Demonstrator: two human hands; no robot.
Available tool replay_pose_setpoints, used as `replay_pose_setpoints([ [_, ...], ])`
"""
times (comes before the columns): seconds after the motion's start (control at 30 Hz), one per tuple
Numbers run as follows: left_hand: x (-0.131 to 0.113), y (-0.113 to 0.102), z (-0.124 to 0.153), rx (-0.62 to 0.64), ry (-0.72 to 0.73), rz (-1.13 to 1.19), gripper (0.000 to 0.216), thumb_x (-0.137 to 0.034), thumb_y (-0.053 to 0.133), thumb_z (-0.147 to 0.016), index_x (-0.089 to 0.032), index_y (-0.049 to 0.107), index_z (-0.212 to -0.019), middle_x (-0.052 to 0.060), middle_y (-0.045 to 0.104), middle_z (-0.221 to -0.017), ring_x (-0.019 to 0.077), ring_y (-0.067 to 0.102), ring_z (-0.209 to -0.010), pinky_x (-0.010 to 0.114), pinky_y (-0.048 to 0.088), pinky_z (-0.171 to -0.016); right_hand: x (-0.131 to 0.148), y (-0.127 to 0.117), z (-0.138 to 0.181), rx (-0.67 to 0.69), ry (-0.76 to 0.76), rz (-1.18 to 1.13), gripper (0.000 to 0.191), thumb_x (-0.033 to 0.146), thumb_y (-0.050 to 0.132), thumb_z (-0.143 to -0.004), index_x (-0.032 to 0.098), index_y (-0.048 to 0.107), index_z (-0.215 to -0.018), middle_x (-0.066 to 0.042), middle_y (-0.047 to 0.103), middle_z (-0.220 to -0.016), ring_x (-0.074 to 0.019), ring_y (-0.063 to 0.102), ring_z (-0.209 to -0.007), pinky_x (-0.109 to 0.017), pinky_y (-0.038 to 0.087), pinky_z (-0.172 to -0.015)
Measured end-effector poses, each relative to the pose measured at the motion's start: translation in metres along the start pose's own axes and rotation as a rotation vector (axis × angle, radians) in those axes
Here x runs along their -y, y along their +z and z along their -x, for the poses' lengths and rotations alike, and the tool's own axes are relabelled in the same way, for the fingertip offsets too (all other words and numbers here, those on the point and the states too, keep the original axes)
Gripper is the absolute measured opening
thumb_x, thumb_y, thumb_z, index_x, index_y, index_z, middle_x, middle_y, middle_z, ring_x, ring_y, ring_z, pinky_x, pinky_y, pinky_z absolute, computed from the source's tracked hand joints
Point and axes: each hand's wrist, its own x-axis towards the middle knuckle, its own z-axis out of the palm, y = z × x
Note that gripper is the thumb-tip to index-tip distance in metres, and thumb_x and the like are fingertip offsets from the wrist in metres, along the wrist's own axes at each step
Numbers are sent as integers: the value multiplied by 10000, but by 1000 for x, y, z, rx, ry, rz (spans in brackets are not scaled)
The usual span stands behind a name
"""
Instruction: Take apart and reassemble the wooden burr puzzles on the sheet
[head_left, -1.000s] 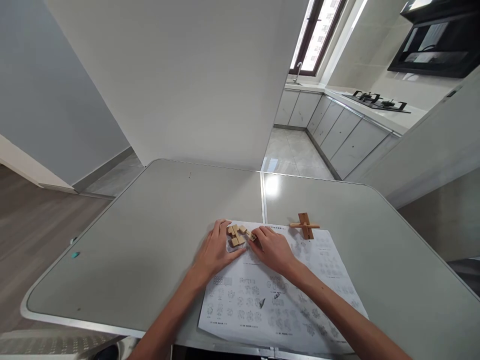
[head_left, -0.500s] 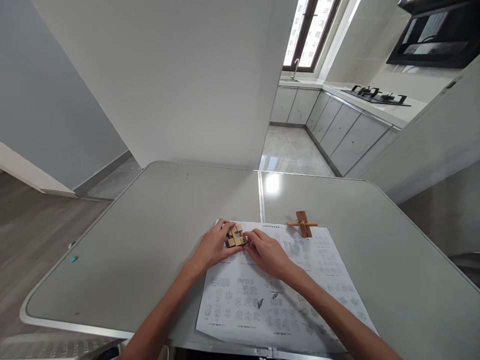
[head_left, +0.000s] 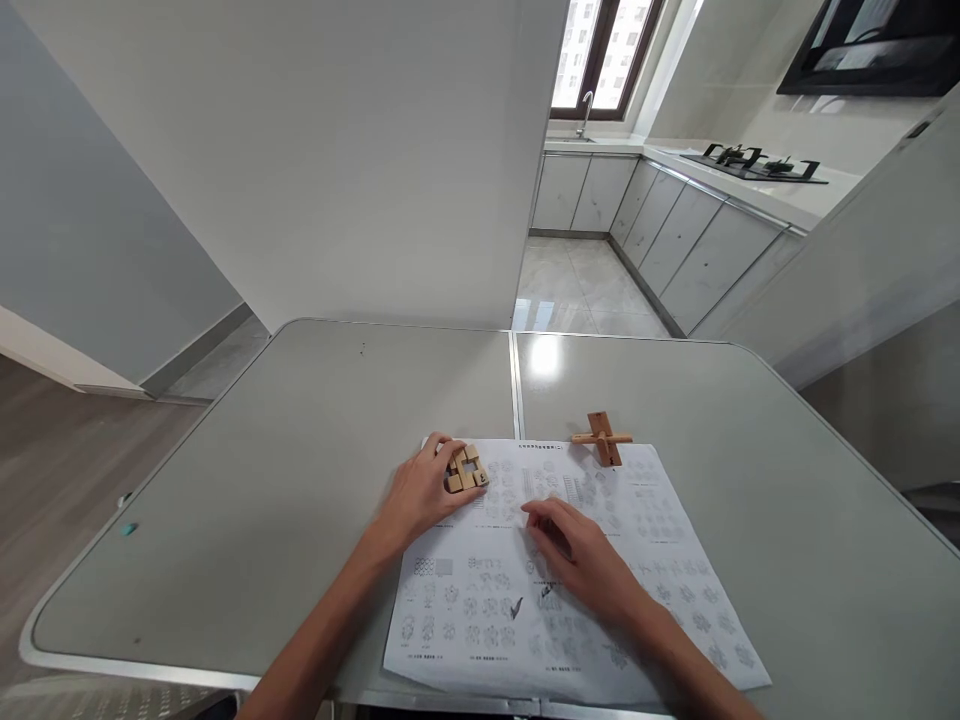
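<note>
My left hand is closed around a light wooden block puzzle at the top left of a printed sheet. Its fingers lie over the far side and the thumb along the near side; the palm hides the puzzle's left end. My right hand hovers over the middle of the sheet, apart from the puzzle. Its fingers are loosely bent, with a gap below the index finger, and nothing shows in them. The paper sheet carries rows of small line drawings and lies under both hands.
A reddish-brown wooden cross-shaped puzzle rests on the sheet's far edge. The grey table has a metal seam down its middle. A small teal piece lies near the left edge. A wall stands behind the table.
My right hand has let go of the puzzle's right side and drawn back toward me and to the right. My left hand still holds the puzzle. The view has shifted slightly.
</note>
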Motion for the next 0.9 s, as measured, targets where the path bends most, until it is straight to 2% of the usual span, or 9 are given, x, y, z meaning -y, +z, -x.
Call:
replay_pose_setpoints([
  [0.1, 4, -4, -2, 10, 13, 16, 506, -541, 759, -849, -301, 634, -1277, 46, 650, -1251, 215, 700, -886, 315, 524, -684, -4, 4, 2, -40, -6, -14, 216, 273, 464, -1083, 258, 644, -1202, -81, 721, -1063, -234, 697, -924, -380, 594, -816],
  [0.23, 15, -11, -5, 26, 15, 32, 501, -558, 752, -843, -306, 644, -1263, 38, 650, -1249, 189, 689, -835, 298, 523, -671, -7, 4, 3, -37, 5, -37, 214, 285, 462, -1090, 255, 651, -1186, -90, 724, -1090, -240, 700, -960, -377, 586, -837],
  [0.33, 23, -13, -5, 42, 20, 37, 515, -583, 747, -843, -292, 636, -1254, 43, 640, -1269, 198, 693, -871, 304, 532, -699, -9, 3, 3, -41, 18, -49, 211, 292, 467, -1090, 256, 658, -1174, -81, 725, -1084, -230, 701, -939, -357, 584, -815],
  [0.53, 25, -10, -5, 21, -9, 49, 713, -629, 805, -773, -286, 585, -1357, 77, 600, -1335, 237, 699, -938, 329, 549, -717, -8, 4, 4, -33, 33, -71, 227, 318, 467, -1091, 260, 671, -1172, -85, 737, -1097, -238, 713, -952, -364, 597, -816],
  [0.67, 22, -11, -9, 27, -21, 18, 811, -677, 839, -709, -292, 585, -1377, 85, 596, -1326, 255, 710, -926, 342, 536, -700, -8, 0, 4, -16, 52, -74, 243, 348, 466, -1092, 254, 678, -1163, -89, 746, -1084, -233, 711, -888, -357, 602, -749],
  [0.77, 19, -14, -9, -45, -27, -29, 845, -740, 834, -680, -284, 603, -1352, 90, 590, -1334, 241, 704, -857, 336, 513, -660, -9, -15, 5, -13, 49, -57, 253, 385, 478, -1091, 260, 685, -1166, -91, 753, -1073, -235, 713, -858, -354, 600, -715],
  [0.83, 16, -18, -7, -161, -19, -61, 752, -749, 795, -732, -271, 635, -1290, 88, 598, -1313, 195, 667, -770, 320, 492, -641, -11, -31, 6, -116, 74, -29, 253, 416, 513, -1080, 254, 688, -1165, -87, 756, -1031, -237, 721, -850, -353, 598, -724],
  [0.9, 11, -21, -4, -299, 1, -63, 576, -696, 728, -839, -248, 667, -1195, 83, 620, -1240, 147, 599, -690, 298, 470, -630, -14, -50, 5, -264, 116, 7, 257, 449, 549, -1060, 247, 688, -1140, -60, 747, -920, -217, 704, -743, -347, 588, -707],
])
